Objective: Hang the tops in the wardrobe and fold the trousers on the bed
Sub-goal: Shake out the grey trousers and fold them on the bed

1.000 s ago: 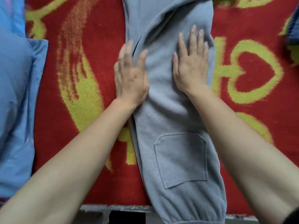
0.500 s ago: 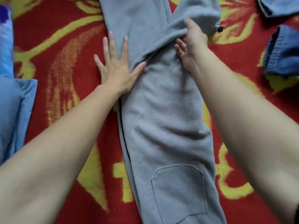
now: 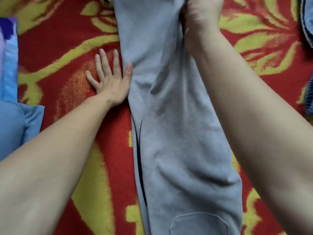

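Grey sweat trousers (image 3: 177, 133) lie lengthwise down the middle of the bed, one leg over the other, with a patch pocket (image 3: 198, 224) at the bottom edge. My left hand (image 3: 108, 82) lies flat with spread fingers on the blanket, its thumb touching the trousers' left edge. At the top of the view my right hand (image 3: 201, 16) is blurred and grips a bunch of the grey fabric; its fingertips are hidden in the cloth.
A red blanket with a yellow pattern (image 3: 67, 48) covers the bed. Blue bedding (image 3: 13, 124) lies along the left edge. A blue denim garment (image 3: 307, 22) shows at the far right edge.
The view has moved further along the trousers. My right hand went from pressing flat to gripping the fabric and moved up along it. My left hand slid off the trousers onto the blanket.
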Motion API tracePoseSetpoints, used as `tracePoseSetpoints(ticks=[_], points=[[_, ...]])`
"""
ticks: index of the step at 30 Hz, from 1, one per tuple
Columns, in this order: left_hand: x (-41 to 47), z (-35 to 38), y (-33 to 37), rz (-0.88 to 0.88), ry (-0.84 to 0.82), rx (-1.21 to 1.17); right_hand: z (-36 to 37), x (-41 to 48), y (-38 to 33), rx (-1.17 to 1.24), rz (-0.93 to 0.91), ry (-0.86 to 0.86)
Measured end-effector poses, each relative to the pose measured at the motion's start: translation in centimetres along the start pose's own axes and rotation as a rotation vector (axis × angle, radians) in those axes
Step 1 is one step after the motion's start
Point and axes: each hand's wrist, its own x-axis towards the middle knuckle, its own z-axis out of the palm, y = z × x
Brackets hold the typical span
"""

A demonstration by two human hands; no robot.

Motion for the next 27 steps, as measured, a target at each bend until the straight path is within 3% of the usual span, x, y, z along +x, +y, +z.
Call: tracePoseSetpoints(ticks=[3, 5, 7, 9, 13, 16, 19, 22, 25, 27], points=[[0.1, 0.2, -0.2, -0.008, 0.012, -0.009, 2.8, 0.2, 1.7, -0.402, 0.049, -0.365], [0.2, 0.0, 0.0, -0.005, 0.001, -0.016, 2.7, 0.5, 2.8, -0.823, 0.022, -0.536], [0.4, 0.0, 0.0, 0.01, -0.023, -0.036, 1.2, 0.2, 3.7, -1.157, -0.208, -0.499], [0.3, -0.1, -0.1, 0.017, -0.031, -0.037, -0.5, -0.8, 4.8, -1.273, -0.378, -0.418], [0.4, -0.6, 0.3, 0.014, -0.071, -0.042, -2.7, -2.3, 6.8, -1.604, -0.433, -0.678], [0.5, -1.9, -0.8, 0.059, -0.07, -0.098, -1.7, -3.3, 6.5, -1.576, -0.471, -0.573], [-0.6, -2.1, -2.0, 0.206, 0.078, 0.133, 1.1, -4.0, 6.4, -1.469, -0.434, -0.388], [-1.6, -1.1, -1.9, 0.232, 0.242, 0.217, 3.1, -3.3, 7.4, -1.576, -0.317, -0.374], [-1.1, -0.5, -2.3, 0.237, 0.31, 0.164, 3.6, -2.4, 8.6, -1.632, -0.432, -0.397], [-0.9, -0.2, -2.6, 0.246, 0.341, 0.147, 3.7, -2.6, 8.9, -1.474, -0.571, -0.381]])
